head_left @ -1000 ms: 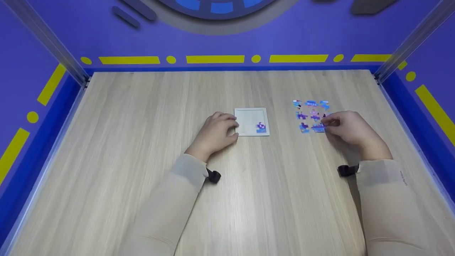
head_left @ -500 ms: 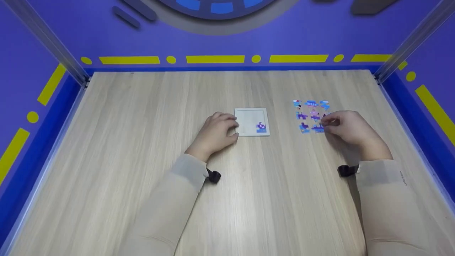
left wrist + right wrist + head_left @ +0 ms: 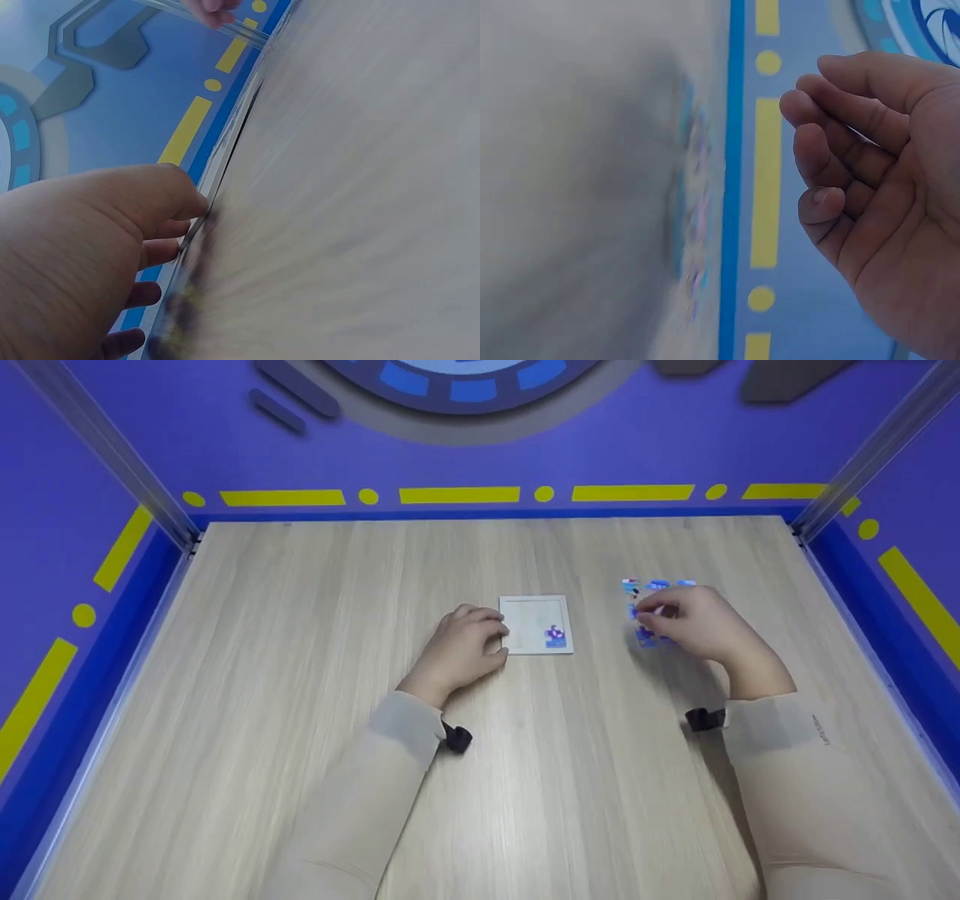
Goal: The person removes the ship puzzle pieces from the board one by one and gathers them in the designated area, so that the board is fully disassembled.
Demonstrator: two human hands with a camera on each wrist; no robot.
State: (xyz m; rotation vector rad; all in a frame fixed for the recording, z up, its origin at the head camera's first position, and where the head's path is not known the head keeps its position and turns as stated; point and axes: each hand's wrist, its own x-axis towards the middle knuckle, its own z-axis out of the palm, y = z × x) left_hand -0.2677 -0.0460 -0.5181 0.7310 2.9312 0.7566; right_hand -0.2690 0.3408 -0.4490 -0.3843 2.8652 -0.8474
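A square white puzzle tray (image 3: 525, 622) lies flat near the middle of the table. Joined purple and blue jigsaw pieces (image 3: 555, 637) sit in its lower right corner. Against the tray's left rim rest the fingertips of my left hand (image 3: 461, 649), with the thumb by the lower left corner. To the right, rows of loose jigsaw pieces (image 3: 658, 584) lie partly hidden under my right hand (image 3: 701, 622). That hand hovers over them with loosely bent fingers; in the right wrist view nothing shows between thumb and fingers, and the pieces (image 3: 697, 217) look blurred below.
The pale wooden table (image 3: 300, 660) ends at a blue back wall (image 3: 450, 465) with yellow marks. Blue side walls (image 3: 52, 532) border it left and right. A black wrist camera (image 3: 457, 737) sits at each cuff.
My right hand has moved left and up off the right-hand pieces, now covering the middle ones. The left hand stays at the tray. The whole head view has shifted slightly.
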